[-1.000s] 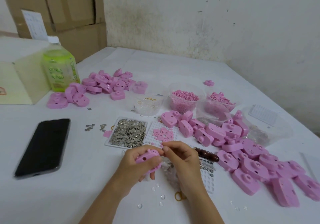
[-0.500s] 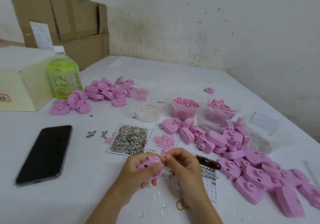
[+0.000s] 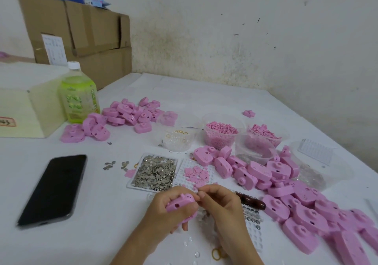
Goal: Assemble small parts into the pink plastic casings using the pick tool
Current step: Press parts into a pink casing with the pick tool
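Lower centre, the left hand [image 3: 163, 213] grips a pink casing [image 3: 181, 204]; the right hand [image 3: 223, 205] sets curled fingers [image 3: 202, 194] on its top edge, though whether they pinch a part cannot be told. The pick tool [image 3: 252, 200] lies just right.

Your one view comes from the wide-angle camera on your head, facing forward and down across the white table [image 3: 114, 213] towards the wall [image 3: 225, 29]. Your left hand [image 3: 163, 209], gripping a pink casing [image 3: 180, 204], and your right hand [image 3: 221, 207] sit nearest, bottom centre.
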